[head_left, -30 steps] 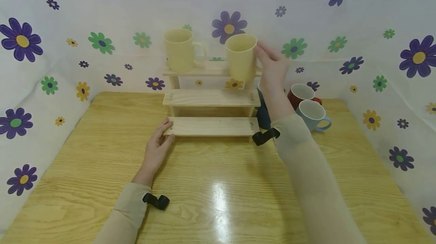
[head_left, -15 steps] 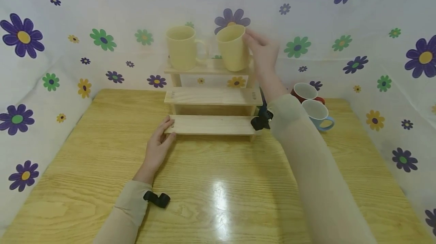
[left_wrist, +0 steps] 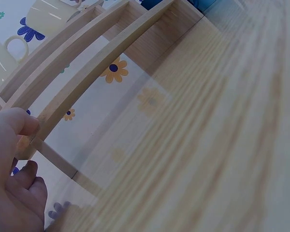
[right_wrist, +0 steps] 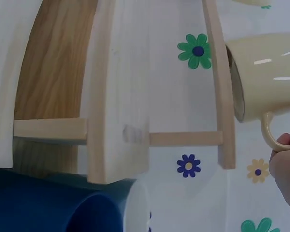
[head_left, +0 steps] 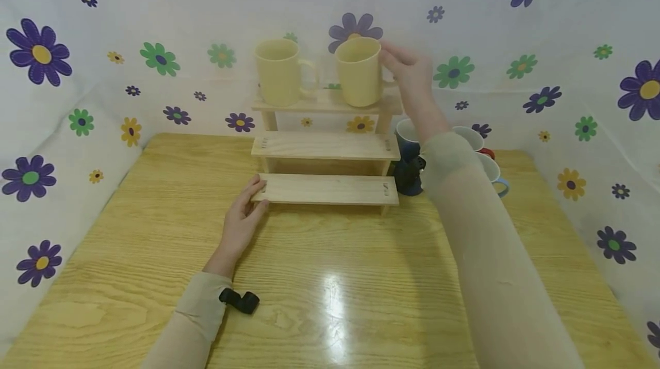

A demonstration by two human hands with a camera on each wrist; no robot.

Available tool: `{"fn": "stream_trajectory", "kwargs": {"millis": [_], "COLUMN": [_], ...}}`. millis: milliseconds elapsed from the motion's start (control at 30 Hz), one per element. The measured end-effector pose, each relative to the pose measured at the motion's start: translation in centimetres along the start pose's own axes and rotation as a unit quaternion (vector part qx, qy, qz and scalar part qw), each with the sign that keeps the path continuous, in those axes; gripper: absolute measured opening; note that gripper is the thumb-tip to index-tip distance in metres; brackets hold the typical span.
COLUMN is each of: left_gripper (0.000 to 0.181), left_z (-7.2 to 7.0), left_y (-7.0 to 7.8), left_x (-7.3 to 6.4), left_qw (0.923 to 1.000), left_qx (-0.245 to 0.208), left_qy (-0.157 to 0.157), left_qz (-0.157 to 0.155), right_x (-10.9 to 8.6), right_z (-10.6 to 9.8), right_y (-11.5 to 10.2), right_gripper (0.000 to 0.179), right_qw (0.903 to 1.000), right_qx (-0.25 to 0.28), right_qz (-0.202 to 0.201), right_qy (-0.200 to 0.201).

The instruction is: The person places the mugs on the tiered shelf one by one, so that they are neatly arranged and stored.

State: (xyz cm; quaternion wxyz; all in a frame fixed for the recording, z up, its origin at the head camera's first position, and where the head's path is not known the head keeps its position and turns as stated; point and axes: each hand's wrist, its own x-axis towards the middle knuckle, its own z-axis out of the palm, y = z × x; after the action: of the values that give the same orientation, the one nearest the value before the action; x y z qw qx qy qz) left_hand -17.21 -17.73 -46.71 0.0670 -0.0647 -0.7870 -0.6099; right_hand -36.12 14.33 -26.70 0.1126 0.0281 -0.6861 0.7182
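A three-step wooden rack (head_left: 325,145) stands on the table. My left hand (head_left: 241,226) grips the left end of its lowest board; the left wrist view shows the thumb (left_wrist: 21,121) on one side and curled fingers on the other. On the top board sits a pale yellow mug (head_left: 278,74), handle to the right. Toward that board's right end is a second yellow mug (head_left: 358,74), upright, its base right at the board. My right hand (head_left: 415,79) holds this mug by the handle (right_wrist: 268,133), fingers near the rim in the head view.
A dark blue mug (head_left: 407,134) stands right beside the rack. Behind my right forearm are a red-handled mug (head_left: 468,135) and a light blue mug (head_left: 490,167), both partly hidden. A flowered cloth (head_left: 180,2) hangs close behind the rack.
The right hand has brought the yellow mug back over the top board; it tilted midway and now stands upright, slightly further right. The left hand keeps its grip on the rack.
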Motion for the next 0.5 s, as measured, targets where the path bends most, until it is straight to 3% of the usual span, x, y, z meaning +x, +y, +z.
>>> {"fn": "stream_trajectory", "kwargs": {"millis": [233,500], "left_gripper": [0.046,0.047], "left_z": [0.2,0.2], "left_y": [-0.9,-1.0], "left_x": [0.2,0.3], "left_qw": [1.0000,0.9999], "left_qx": [-0.002,-0.001], "left_qy": [0.003,0.010], "left_qz": [0.004,0.001], "right_x": [-0.2,-0.1], "right_z": [-1.8,-1.9], "right_y": [1.8,2.5], "right_gripper": [0.029,0.028], "right_qw": [0.9989,0.9973], "right_qx": [0.043,0.073], "right_qz": [0.002,-0.001], "right_qy": [-0.017,-0.013]}}
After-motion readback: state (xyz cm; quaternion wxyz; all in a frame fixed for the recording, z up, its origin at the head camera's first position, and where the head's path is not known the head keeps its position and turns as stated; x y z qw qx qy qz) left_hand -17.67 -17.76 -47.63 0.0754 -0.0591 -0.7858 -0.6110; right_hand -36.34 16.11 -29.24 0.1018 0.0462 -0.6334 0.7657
